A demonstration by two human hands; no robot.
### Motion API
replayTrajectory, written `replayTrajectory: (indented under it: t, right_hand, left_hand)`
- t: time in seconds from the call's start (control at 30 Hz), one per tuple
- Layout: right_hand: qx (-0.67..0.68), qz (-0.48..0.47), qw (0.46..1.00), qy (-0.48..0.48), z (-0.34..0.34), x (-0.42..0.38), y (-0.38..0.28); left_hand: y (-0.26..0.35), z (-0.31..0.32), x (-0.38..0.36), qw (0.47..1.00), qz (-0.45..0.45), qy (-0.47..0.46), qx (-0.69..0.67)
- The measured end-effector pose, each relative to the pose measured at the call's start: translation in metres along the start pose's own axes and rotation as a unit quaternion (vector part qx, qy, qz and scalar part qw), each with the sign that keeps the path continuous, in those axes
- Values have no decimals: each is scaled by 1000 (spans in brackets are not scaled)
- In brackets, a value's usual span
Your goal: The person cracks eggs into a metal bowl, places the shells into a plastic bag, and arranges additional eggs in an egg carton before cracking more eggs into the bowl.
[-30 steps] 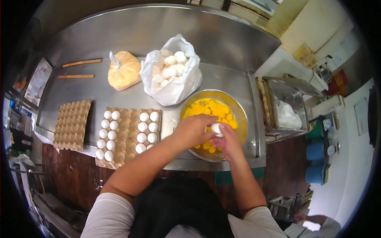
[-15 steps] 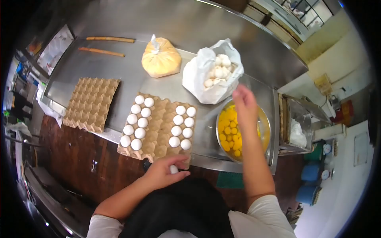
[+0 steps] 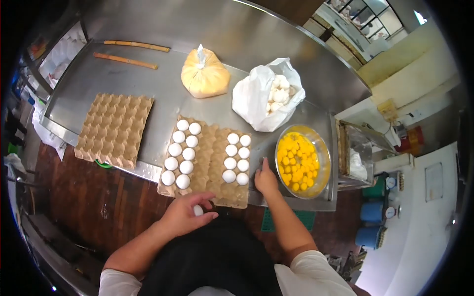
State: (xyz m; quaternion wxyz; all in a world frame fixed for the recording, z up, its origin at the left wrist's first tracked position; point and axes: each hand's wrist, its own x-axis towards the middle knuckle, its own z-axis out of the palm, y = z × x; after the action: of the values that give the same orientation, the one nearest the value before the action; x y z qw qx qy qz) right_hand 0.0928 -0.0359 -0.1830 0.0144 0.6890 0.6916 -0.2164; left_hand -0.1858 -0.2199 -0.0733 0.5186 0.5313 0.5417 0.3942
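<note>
My left hand (image 3: 190,213) is curled around a white egg (image 3: 198,210), just in front of the near edge of a cardboard egg tray (image 3: 210,167). White eggs stand in columns at this tray's left and right sides, with bare cups between. My right hand (image 3: 266,179) is over the table between the tray and a steel bowl (image 3: 326,170), its index finger stretched out and nothing visible in it. Many raw egg yolks (image 3: 297,160) lie in the bowl. Behind the bowl, an open white plastic bag (image 3: 252,98) holds white eggshells (image 3: 280,92).
An egg tray without eggs (image 3: 112,128) overhangs the steel table's (image 3: 163,93) front edge at left. A tied bag of pale yellow contents (image 3: 205,76) stands farther back. Two wooden sticks (image 3: 128,61) lie at the back left. Blue bins (image 3: 370,212) stand on the floor at right.
My right hand has moved from above the bowl, near the white bag, down and left to beside the tray. My left hand still holds the egg. The view has shifted slightly.
</note>
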Motion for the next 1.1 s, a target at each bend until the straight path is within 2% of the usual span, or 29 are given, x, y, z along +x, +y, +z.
replayTrajectory:
  t: [0.13, 0.3, 0.43, 0.5, 0.83, 0.9, 0.93, 1.0, 1.03, 1.1]
  right_hand:
    - [13, 18, 999, 43, -3, 11, -6]
    - [-121, -2, 992, -46, -9, -28, -4]
    - [-141, -48, 988, -27, -19, -45, 16]
    - [-89, -123, 986, 67, -16, -39, 29]
    - [3, -116, 978, 175, 5, -40, 38]
    - [174, -97, 970, 140, -17, -57, 21]
    - [175, -99, 969, 142, -27, -62, 12]
    - [295, -137, 937, 128, -47, -69, -2]
    - [283, -140, 939, 137, -63, -59, -9]
    - [312, -187, 903, 229, -98, -22, -25]
  left_hand:
    - [-5, -8, -7, 999, 13, -29, 27]
    - [-11, -18, -13, 998, 20, -35, 54]
    - [-16, -19, -11, 1000, -5, -21, 22]
    - [-15, -15, -8, 999, -9, -23, 28]
    - [-10, 14, 0, 1000, 1, -25, 15]
    - [-7, 15, 1, 999, 3, -24, 25]
    - [-6, 16, 2, 999, -4, -24, 27]
    - [-3, 16, 4, 999, -5, -26, 31]
    - [-2, 16, 4, 999, -10, -25, 30]
    - [1, 18, 5, 999, -11, -22, 30]
